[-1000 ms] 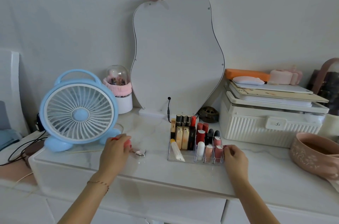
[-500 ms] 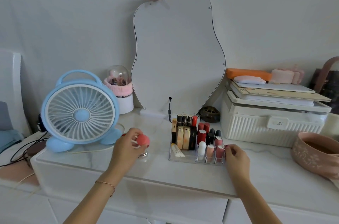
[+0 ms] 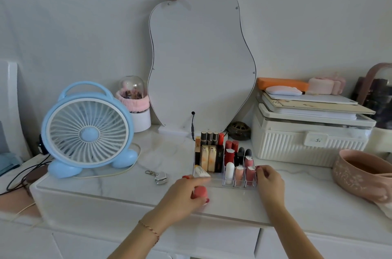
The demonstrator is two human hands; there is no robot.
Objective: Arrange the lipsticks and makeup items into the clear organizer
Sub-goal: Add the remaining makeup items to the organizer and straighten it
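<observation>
Carrying the coral makeup sponge (image 3: 199,192) across from beside the blue fan (image 3: 88,129), the left hand (image 3: 182,197) now grips it at the tabletop's (image 3: 106,186) front edge, just short of the clear organizer (image 3: 228,182) — insertion looks imminent. The right hand (image 3: 269,180) pinches the organizer's right end, steadying it. A white tube (image 3: 201,171) lies in the front-left compartment; a keyring (image 3: 158,176) lies nearby, not obstructing.
</observation>
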